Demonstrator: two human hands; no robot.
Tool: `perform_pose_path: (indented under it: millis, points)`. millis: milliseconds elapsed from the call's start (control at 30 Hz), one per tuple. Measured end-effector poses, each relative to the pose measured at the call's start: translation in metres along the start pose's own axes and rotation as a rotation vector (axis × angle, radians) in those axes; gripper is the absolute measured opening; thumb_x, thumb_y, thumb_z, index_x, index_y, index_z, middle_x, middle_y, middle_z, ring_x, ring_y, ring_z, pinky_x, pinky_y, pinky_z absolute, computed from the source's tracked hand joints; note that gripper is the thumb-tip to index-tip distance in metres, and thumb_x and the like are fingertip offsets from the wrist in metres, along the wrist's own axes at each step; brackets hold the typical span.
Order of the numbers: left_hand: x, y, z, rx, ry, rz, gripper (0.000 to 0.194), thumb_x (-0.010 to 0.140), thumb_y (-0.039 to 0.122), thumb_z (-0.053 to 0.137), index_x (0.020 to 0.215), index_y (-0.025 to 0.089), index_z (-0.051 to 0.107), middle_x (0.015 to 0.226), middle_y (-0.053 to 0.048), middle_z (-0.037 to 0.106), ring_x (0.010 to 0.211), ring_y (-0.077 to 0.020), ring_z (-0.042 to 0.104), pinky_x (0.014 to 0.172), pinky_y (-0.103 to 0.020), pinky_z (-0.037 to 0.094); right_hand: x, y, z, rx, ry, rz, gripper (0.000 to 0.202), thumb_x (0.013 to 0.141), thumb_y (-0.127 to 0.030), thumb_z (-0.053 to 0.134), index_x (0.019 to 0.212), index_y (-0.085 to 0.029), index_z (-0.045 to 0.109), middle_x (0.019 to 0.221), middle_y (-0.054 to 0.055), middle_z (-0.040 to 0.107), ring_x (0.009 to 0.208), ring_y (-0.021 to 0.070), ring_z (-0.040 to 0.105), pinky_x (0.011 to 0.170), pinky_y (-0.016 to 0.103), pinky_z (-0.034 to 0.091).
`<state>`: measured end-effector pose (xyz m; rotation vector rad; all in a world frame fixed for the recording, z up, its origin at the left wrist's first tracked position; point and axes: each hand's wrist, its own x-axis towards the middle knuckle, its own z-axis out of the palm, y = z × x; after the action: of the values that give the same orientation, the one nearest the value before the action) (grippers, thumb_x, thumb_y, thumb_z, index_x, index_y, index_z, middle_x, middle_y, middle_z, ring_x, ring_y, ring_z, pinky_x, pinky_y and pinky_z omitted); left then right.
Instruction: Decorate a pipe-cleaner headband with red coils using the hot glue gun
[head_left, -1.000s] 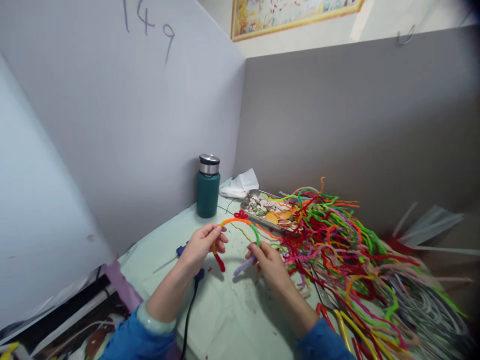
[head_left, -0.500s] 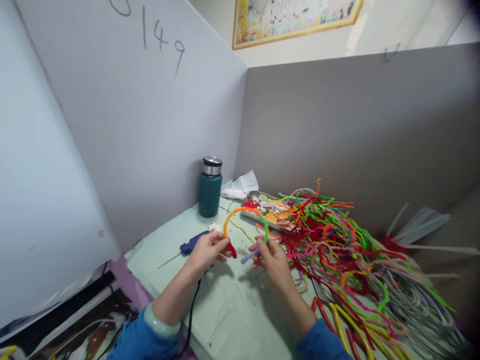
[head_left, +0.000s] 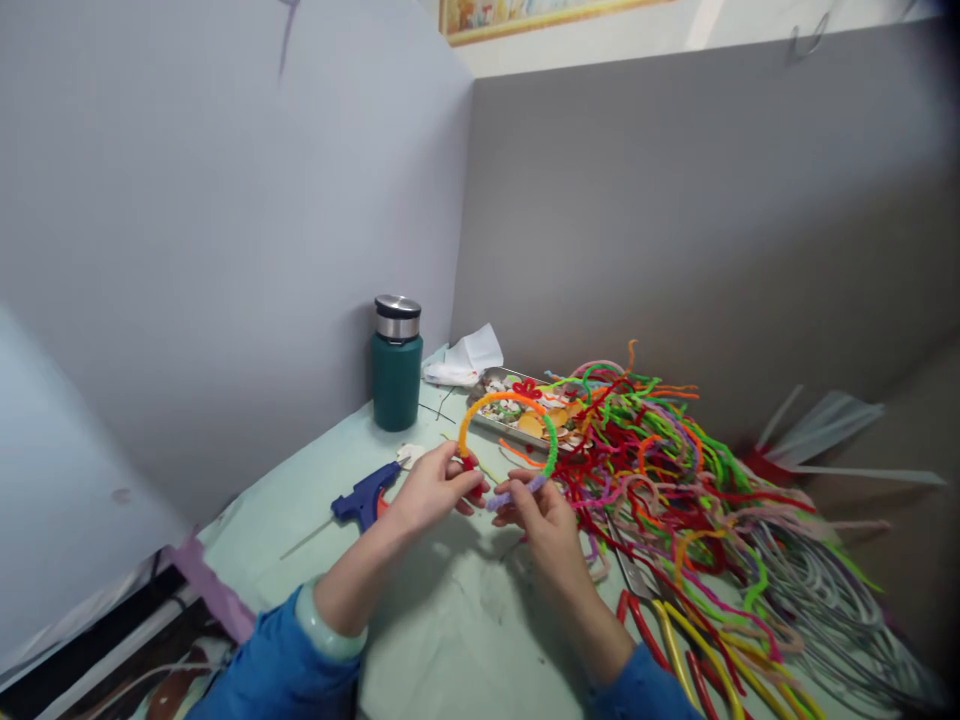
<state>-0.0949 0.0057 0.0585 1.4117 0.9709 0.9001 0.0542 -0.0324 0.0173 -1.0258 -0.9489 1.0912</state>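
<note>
A fuzzy multicolour ring, orange on top and green at its right side, stands upright between my two hands. My left hand pinches its red end at the lower left. Closed on the purple end at the lower right is my right hand. The two ends lie close to each other, with a small gap between them. Behind the ring is a metal tray of small pieces with a red looped piece. A blue glue gun lies left of my left hand.
A green bottle stands at the back left, beside white tissue. Tangled colourful pipe cleaners cover the right side, with red and yellow handles in front. Grey panels rise behind the table.
The ring's two ends have come closer together, making it rounder. My hands have moved nearer each other. The camera view has shifted and tilted down.
</note>
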Motion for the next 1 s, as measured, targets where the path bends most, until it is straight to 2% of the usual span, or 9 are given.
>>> perform_pose_path:
  millis: [67, 200, 300, 433, 567, 667, 833, 1000]
  points:
    - [0.008, 0.0, 0.001, -0.003, -0.027, -0.003, 0.027, 0.073, 0.034, 0.061, 0.088, 0.016, 0.047, 0.07, -0.004, 0.064, 0.065, -0.0181, 0.065, 0.054, -0.027, 0.05, 0.002, -0.002, -0.003, -0.049, -0.009, -0.006, 0.031, 0.076, -0.042, 0.063, 0.095, -0.019, 0.055, 0.08, 0.003, 0.065, 0.066, 0.0153, 0.061, 0.061, 0.029, 0.05]
    - [0.019, -0.002, 0.005, -0.032, -0.076, -0.021, 0.028, 0.072, 0.035, 0.062, 0.086, 0.016, 0.047, 0.066, -0.003, 0.063, 0.063, -0.0174, 0.064, 0.054, -0.027, 0.05, 0.004, -0.001, -0.008, -0.156, -0.012, -0.013, 0.027, 0.078, -0.044, 0.06, 0.084, -0.017, 0.057, 0.063, -0.001, 0.059, 0.056, 0.0124, 0.056, 0.056, 0.025, 0.045]
    - [0.02, -0.002, 0.008, -0.035, -0.112, -0.046, 0.03, 0.072, 0.037, 0.062, 0.087, 0.016, 0.046, 0.068, -0.003, 0.064, 0.064, -0.0173, 0.064, 0.053, -0.026, 0.049, 0.001, 0.003, -0.011, -0.153, 0.046, 0.001, 0.031, 0.076, -0.048, 0.06, 0.08, -0.017, 0.056, 0.06, -0.002, 0.055, 0.05, 0.0104, 0.05, 0.049, 0.023, 0.041]
    - [0.013, -0.002, 0.014, -0.022, -0.169, -0.076, 0.033, 0.068, 0.032, 0.066, 0.089, 0.017, 0.046, 0.07, -0.003, 0.064, 0.067, -0.019, 0.066, 0.054, -0.026, 0.049, -0.011, 0.009, -0.015, -0.149, 0.085, 0.005, 0.033, 0.075, -0.05, 0.06, 0.079, -0.017, 0.055, 0.057, -0.004, 0.051, 0.046, 0.009, 0.046, 0.045, 0.021, 0.038]
    - [-0.001, -0.011, 0.022, 0.059, -0.109, -0.081, 0.03, 0.068, 0.029, 0.065, 0.089, 0.017, 0.047, 0.067, -0.002, 0.063, 0.066, -0.0204, 0.066, 0.052, -0.026, 0.048, -0.024, 0.013, -0.018, -0.15, 0.122, -0.013, 0.036, 0.072, -0.052, 0.063, 0.076, -0.017, 0.054, 0.056, -0.003, 0.053, 0.045, 0.0091, 0.045, 0.043, 0.021, 0.037]
    - [-0.013, -0.016, 0.027, 0.123, -0.093, -0.093, 0.034, 0.069, 0.033, 0.064, 0.094, 0.016, 0.05, 0.074, -0.006, 0.065, 0.068, -0.0218, 0.066, 0.05, -0.026, 0.048, -0.033, 0.015, -0.023, -0.158, 0.123, -0.04, 0.033, 0.074, -0.05, 0.061, 0.078, -0.017, 0.054, 0.056, -0.003, 0.053, 0.046, 0.0098, 0.045, 0.044, 0.021, 0.036]
    - [-0.027, -0.023, 0.029, 0.178, -0.037, -0.005, 0.031, 0.072, 0.035, 0.06, 0.096, 0.016, 0.055, 0.076, -0.007, 0.067, 0.073, -0.0205, 0.064, 0.05, -0.024, 0.047, -0.047, 0.023, -0.042, -0.265, 0.123, -0.114, 0.029, 0.078, -0.045, 0.058, 0.073, -0.017, 0.054, 0.055, -0.004, 0.05, 0.046, 0.0094, 0.041, 0.044, 0.021, 0.032]
    - [-0.027, -0.048, 0.033, 0.253, 0.042, 0.01, 0.018, 0.073, 0.026, 0.057, 0.086, 0.014, 0.061, 0.077, -0.008, 0.066, 0.065, -0.0169, 0.062, 0.043, -0.019, 0.042, -0.057, 0.032, -0.058, -0.42, 0.148, -0.212, 0.028, 0.077, -0.045, 0.057, 0.08, -0.017, 0.059, 0.064, 0.0, 0.06, 0.058, 0.015, 0.053, 0.055, 0.025, 0.041]
